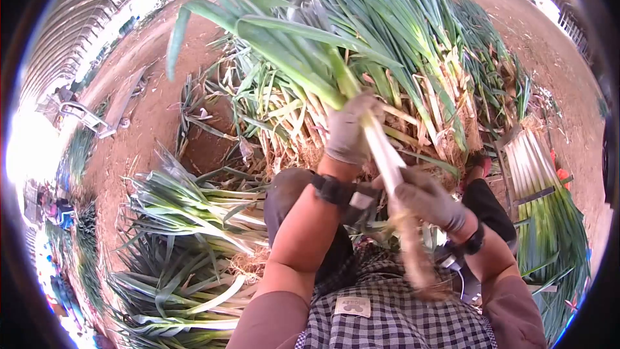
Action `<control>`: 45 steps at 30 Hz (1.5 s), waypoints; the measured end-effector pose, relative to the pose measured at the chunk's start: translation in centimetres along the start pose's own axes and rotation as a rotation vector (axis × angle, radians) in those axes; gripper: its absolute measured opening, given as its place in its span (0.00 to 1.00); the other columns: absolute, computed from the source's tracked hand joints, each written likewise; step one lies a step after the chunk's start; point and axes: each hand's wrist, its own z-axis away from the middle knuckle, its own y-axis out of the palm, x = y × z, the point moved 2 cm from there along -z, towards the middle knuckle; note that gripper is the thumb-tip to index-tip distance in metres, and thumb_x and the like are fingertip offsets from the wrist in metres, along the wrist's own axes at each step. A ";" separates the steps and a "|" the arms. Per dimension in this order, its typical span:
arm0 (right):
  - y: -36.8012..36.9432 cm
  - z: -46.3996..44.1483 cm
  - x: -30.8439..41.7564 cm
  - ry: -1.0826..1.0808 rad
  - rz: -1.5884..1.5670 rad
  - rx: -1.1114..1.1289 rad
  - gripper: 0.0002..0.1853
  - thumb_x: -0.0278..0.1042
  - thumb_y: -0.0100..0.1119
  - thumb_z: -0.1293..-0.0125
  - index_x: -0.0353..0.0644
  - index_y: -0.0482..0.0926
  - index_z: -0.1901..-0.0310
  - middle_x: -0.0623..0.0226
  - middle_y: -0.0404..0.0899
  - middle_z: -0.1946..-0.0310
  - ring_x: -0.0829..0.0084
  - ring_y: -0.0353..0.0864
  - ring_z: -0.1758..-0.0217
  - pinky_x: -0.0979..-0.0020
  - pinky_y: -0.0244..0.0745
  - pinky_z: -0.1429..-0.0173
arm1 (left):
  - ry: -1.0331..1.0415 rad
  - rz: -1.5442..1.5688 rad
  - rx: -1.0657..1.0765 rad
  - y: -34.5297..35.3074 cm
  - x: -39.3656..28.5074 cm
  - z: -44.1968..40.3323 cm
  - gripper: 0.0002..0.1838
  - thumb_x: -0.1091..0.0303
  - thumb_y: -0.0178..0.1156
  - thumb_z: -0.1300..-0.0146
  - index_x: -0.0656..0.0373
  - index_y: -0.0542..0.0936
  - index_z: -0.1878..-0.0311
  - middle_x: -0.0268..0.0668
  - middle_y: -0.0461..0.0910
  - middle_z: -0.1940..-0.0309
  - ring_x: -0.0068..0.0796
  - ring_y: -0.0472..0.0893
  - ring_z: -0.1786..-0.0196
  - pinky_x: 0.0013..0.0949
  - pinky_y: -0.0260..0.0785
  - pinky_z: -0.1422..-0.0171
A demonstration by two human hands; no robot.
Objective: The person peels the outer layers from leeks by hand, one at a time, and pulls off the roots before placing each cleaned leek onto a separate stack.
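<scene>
A long green onion [386, 148] slants across the middle, its green leaves pointing up and left and its root end hanging low over the checked apron [394, 313]. Around the stalk just below the leaves, my gloved left hand [349, 130] is closed. Lower down, my gloved right hand [426, 199] has its fingers wrapped round the white part, above the brownish, blurred root end. Behind both hands stands a large heap of green onions [387, 19] with roots toward me.
More loose onions [187, 207] lie at the left. A tied bundle [536, 174] rests at the right, white ends up and leaves down. Brown soil [148, 110] surrounds the heaps. A metal frame [87, 117] stands far left, and a person [46, 200] shows beyond.
</scene>
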 end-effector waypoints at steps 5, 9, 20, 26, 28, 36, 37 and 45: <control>2.8 3.7 1.2 -0.076 0.364 0.041 0.18 0.43 0.47 0.24 0.33 0.75 0.51 0.63 0.77 0.70 0.72 0.77 0.68 0.71 0.72 0.61 | 0.024 0.162 -0.010 -3.2 -4.9 -0.9 0.15 0.66 0.59 0.41 0.57 0.72 0.51 0.27 0.72 0.79 0.22 0.73 0.79 0.24 0.70 0.75; 0.7 7.9 -0.2 -0.297 0.464 -0.231 0.12 0.34 0.52 0.28 0.32 0.76 0.54 0.62 0.73 0.80 0.73 0.75 0.79 0.71 0.70 0.70 | 0.314 -0.171 -0.352 -5.2 -9.1 -1.7 0.14 0.68 0.63 0.43 0.63 0.77 0.56 0.29 0.74 0.77 0.23 0.75 0.76 0.24 0.70 0.70; -2.2 12.2 2.3 -0.210 1.460 -0.359 0.25 0.51 0.66 0.44 0.42 0.78 0.51 0.64 0.79 0.61 0.58 0.78 0.54 0.59 0.70 0.48 | 0.686 -0.452 -0.716 -9.0 -19.3 -1.9 0.11 0.69 0.66 0.44 0.66 0.76 0.65 0.36 0.76 0.74 0.29 0.75 0.77 0.33 0.70 0.71; -1.2 0.4 6.4 -0.719 1.329 -0.667 0.26 0.45 0.69 0.45 0.41 0.75 0.48 0.64 0.77 0.53 0.60 0.76 0.52 0.60 0.71 0.47 | 0.671 -0.495 -0.415 -3.7 -13.0 0.8 0.06 0.71 0.63 0.39 0.61 0.76 0.64 0.29 0.73 0.76 0.17 0.68 0.78 0.24 0.61 0.75; -1.0 -3.5 7.3 -0.774 1.403 -0.755 0.25 0.45 0.69 0.46 0.41 0.75 0.50 0.64 0.76 0.54 0.61 0.76 0.51 0.60 0.71 0.47 | 0.630 -0.484 -0.398 -4.6 -11.5 0.6 0.06 0.70 0.63 0.38 0.62 0.77 0.64 0.29 0.73 0.76 0.16 0.68 0.77 0.25 0.61 0.73; -3.5 -10.0 4.7 -0.631 1.255 -0.641 0.15 0.43 0.67 0.44 0.43 0.80 0.60 0.65 0.81 0.72 0.61 0.82 0.68 0.63 0.76 0.59 | 0.696 -0.474 -0.440 -3.0 -9.6 1.2 0.07 0.73 0.62 0.38 0.67 0.80 0.60 0.33 0.79 0.69 0.18 0.74 0.72 0.23 0.64 0.70; -3.5 -9.7 4.5 -0.627 1.261 -0.582 0.13 0.42 0.66 0.44 0.43 0.80 0.62 0.64 0.81 0.74 0.61 0.82 0.69 0.62 0.75 0.62 | 0.685 -0.542 -0.439 -3.5 -9.6 1.3 0.09 0.72 0.63 0.38 0.68 0.80 0.59 0.36 0.81 0.64 0.20 0.77 0.69 0.23 0.68 0.69; -3.3 -7.8 4.2 -0.355 1.379 -0.475 0.09 0.35 0.62 0.40 0.44 0.82 0.60 0.61 0.81 0.76 0.62 0.82 0.73 0.66 0.76 0.67 | 0.706 -0.557 -0.469 -3.1 -9.4 1.5 0.10 0.70 0.62 0.37 0.65 0.80 0.56 0.33 0.78 0.65 0.21 0.75 0.70 0.24 0.67 0.70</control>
